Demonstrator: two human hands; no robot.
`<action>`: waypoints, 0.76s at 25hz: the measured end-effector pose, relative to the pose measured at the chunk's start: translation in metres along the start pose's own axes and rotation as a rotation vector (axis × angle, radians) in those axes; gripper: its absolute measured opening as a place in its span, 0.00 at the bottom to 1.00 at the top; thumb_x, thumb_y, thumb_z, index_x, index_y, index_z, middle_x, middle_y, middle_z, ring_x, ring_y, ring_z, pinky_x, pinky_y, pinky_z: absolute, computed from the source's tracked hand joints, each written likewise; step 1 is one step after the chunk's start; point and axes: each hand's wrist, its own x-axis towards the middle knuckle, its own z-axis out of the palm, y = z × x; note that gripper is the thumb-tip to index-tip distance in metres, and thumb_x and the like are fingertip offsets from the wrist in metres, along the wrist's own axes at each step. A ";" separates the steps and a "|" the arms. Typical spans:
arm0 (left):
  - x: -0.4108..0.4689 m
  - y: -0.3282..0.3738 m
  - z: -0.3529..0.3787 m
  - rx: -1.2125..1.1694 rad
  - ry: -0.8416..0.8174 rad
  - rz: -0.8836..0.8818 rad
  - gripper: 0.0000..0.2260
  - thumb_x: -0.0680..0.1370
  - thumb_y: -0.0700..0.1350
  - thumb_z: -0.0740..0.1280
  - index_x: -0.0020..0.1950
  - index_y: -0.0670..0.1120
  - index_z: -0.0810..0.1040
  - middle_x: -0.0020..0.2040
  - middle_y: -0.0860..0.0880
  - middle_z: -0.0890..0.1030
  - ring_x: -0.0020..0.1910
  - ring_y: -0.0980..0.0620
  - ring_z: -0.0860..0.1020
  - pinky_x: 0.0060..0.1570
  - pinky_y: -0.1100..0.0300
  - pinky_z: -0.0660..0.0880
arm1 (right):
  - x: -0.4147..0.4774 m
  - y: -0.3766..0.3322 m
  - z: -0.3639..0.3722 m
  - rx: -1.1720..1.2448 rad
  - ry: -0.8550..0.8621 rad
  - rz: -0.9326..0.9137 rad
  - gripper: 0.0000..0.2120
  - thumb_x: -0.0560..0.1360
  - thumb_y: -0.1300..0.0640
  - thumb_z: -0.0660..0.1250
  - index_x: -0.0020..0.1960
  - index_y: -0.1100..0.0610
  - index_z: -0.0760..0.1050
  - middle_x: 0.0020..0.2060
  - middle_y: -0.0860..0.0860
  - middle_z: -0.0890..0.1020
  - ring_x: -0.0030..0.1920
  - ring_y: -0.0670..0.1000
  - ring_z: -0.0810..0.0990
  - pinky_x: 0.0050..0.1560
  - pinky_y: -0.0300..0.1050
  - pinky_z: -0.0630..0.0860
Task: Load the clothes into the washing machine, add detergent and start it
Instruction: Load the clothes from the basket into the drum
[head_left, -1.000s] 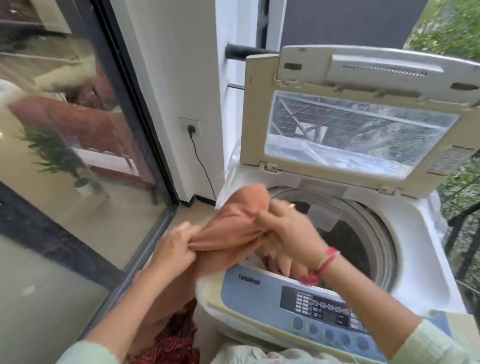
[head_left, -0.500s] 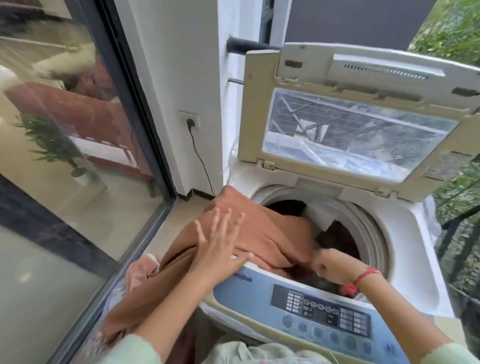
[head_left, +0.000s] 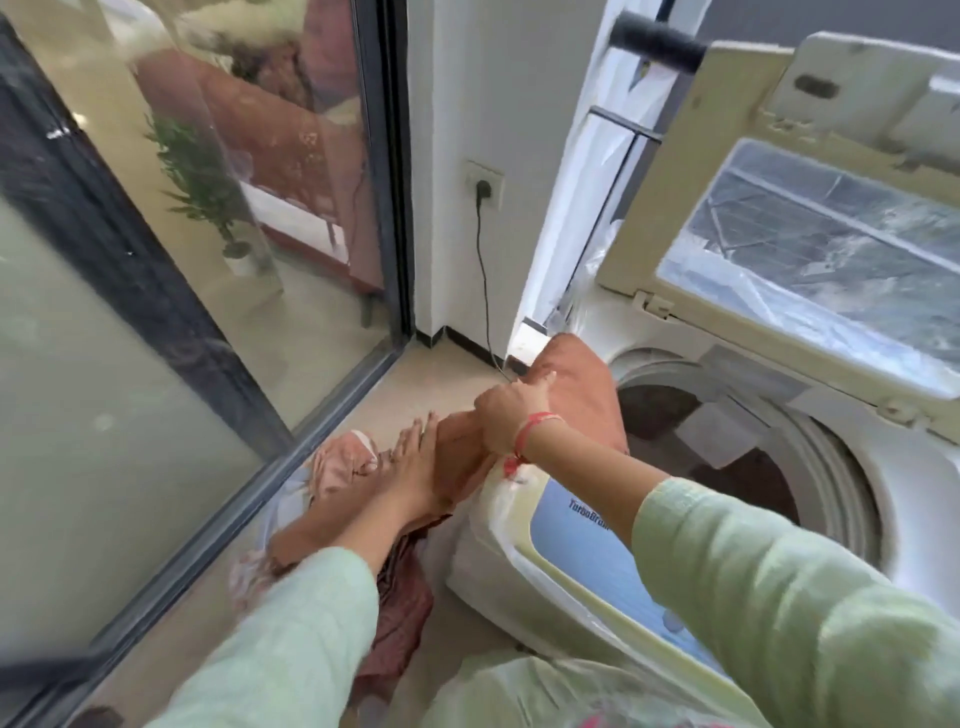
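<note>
A top-loading washing machine (head_left: 852, 457) stands at the right with its lid (head_left: 831, 218) raised. An orange-brown cloth (head_left: 582, 384) drapes over the machine's left front corner, one end reaching toward the drum, the other hanging down to the floor. My right hand (head_left: 506, 418) grips this cloth at the corner, a red thread around the wrist. My left hand (head_left: 410, 462) reaches down beside the machine with straight fingers lying on the hanging part of the cloth. Dark fabric lies inside the drum (head_left: 727, 467).
More clothes, pink (head_left: 343, 462) and dark red patterned (head_left: 400, 629), lie heaped on the floor left of the machine. A glass sliding door (head_left: 156, 312) runs along the left. A wall socket with a black cable (head_left: 484, 189) is behind. The blue control panel (head_left: 597, 551) faces me.
My view has swung left and down. My right hand came out of the drum and took hold of the cloth at the machine's corner. My left hand moved lower along the hanging cloth.
</note>
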 end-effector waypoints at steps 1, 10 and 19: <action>0.000 0.002 0.005 -0.073 0.067 -0.005 0.57 0.63 0.54 0.75 0.75 0.52 0.35 0.77 0.45 0.49 0.76 0.45 0.50 0.72 0.42 0.54 | -0.006 0.008 0.002 0.078 0.092 -0.057 0.13 0.74 0.58 0.61 0.58 0.55 0.73 0.54 0.54 0.79 0.58 0.58 0.77 0.62 0.69 0.66; -0.035 0.131 -0.089 -0.413 0.830 0.443 0.30 0.66 0.29 0.56 0.63 0.51 0.77 0.57 0.48 0.79 0.54 0.48 0.78 0.52 0.54 0.76 | -0.159 0.165 0.012 0.392 0.962 -0.101 0.12 0.68 0.58 0.58 0.51 0.56 0.67 0.43 0.54 0.70 0.33 0.56 0.72 0.30 0.47 0.74; -0.026 0.268 -0.064 0.290 -0.026 0.460 0.34 0.73 0.55 0.68 0.75 0.55 0.56 0.75 0.50 0.58 0.76 0.47 0.50 0.67 0.32 0.38 | -0.184 0.286 0.132 0.421 0.684 0.510 0.18 0.69 0.55 0.69 0.57 0.55 0.70 0.58 0.63 0.73 0.43 0.62 0.75 0.40 0.53 0.75</action>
